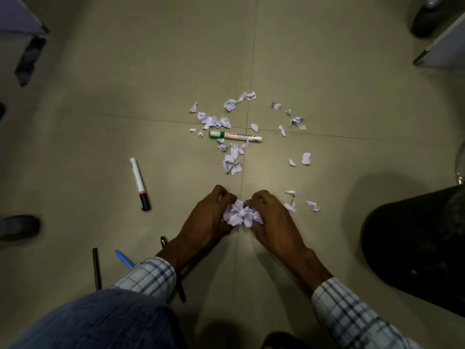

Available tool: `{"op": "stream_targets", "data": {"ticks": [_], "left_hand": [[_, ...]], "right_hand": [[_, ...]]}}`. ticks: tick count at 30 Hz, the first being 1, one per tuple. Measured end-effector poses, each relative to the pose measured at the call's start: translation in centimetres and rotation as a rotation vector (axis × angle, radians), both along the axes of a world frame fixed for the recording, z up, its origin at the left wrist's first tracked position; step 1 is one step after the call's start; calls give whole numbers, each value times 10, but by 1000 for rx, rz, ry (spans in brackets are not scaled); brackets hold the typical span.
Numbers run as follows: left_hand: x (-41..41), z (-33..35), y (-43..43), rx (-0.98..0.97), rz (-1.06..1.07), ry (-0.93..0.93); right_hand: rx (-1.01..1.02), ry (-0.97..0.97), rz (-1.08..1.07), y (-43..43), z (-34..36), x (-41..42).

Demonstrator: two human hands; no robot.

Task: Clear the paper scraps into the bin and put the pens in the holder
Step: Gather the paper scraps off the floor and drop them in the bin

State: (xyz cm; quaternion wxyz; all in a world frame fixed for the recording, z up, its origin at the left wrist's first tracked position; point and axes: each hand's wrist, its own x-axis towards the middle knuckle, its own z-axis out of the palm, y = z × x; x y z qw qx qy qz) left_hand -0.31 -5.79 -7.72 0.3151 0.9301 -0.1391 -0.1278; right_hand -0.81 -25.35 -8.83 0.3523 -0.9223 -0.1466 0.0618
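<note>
Head view shows the bunch of paper scraps (241,215) pressed between my left hand (210,217) and my right hand (274,222), low on the floor (125,96) at 6 o'clock of the scatter. Both hands are cupped and closed around the bunch, fingers curled over its top.

Procedure for this step, as I judge it: keep the palms pressed inward and the little fingers sealed underneath so no piece slips out, then lift as one unit. Compress lightly; the paper is light and will spring apart if pressure drops.

Remaining loose scraps (232,159) lie from 12 o'clock to 2 o'clock of my hands, with a few small pieces (312,205) close at 3 o'clock. A green-capped whiteboard marker (235,136) lies among the scraps at 12 o'clock. A black-capped marker (140,185) lies well apart at 10 o'clock. A blue pen (124,258) and a thin dark pen (97,268) lie at 8 o'clock, beside my left sleeve (148,275); another dark pen (181,285) is partly hidden under that wrist.

A dark rounded bin (415,243), as I take it, stands at 3 o'clock, near. The floor between hands and bin is open except for those few small pieces. Furniture edges sit far off at 11 and 1 o'clock. No pen holder is visible.
</note>
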Motion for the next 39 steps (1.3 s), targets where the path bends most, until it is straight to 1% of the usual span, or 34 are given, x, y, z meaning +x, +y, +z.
{"op": "stream_targets", "data": {"ticks": [3,4,6,10,12,13,15,16,18,19,21,23,26,27,29,30,32,35,37,39], "left_hand": [[12,11,-9,30,-20,66],[17,15,-11,47,-35,72],[28,28,-16,92,-84,68],[49,67,-29,152,-186,14],[61,99,-45,162,-251,-20],[67,114,-49,158,-268,-32],[79,152,-66,140,-324,-86],[84,171,-76,135,-346,-122],[91,208,-100,140,-386,-195],[94,224,-110,146,-399,-219],[98,256,-138,138,-459,-275],[95,281,-170,94,-538,-317],[84,300,-223,21,-640,-363],[79,302,-240,8,-669,-381],[66,304,-278,-13,-736,-414],[61,305,-293,-15,-761,-416],[48,302,-320,8,-815,-410],[36,293,-343,54,-891,-421],[34,288,-347,95,-899,-421],[37,286,-342,88,-879,-394]], "right_hand": [[127,-3,-33,-5,-10,6],[126,40,-15,-9,-4,7],[48,102,-78,-24,23,11],[-77,58,-179,-47,79,20],[-161,91,-225,-60,111,22],[-180,67,-236,-63,125,23],[-173,-53,-271,-74,162,23],[-196,-69,-256,-78,182,23],[-210,2,-234,-92,221,20],[-172,-30,-270,-101,238,17],[-79,-182,-426,-127,276,3],[-26,-206,-497,-158,297,-11],[-108,-89,-612,-208,309,-29],[-150,-71,-660,-223,311,-36],[-215,-95,-734,-249,312,-54],[-219,-65,-764,-257,311,-60],[-230,56,-826,-272,305,-71],[-264,185,-854,-285,296,-81],[-256,210,-878,-289,296,-85],[-250,211,-898,-289,297,-87]]}}
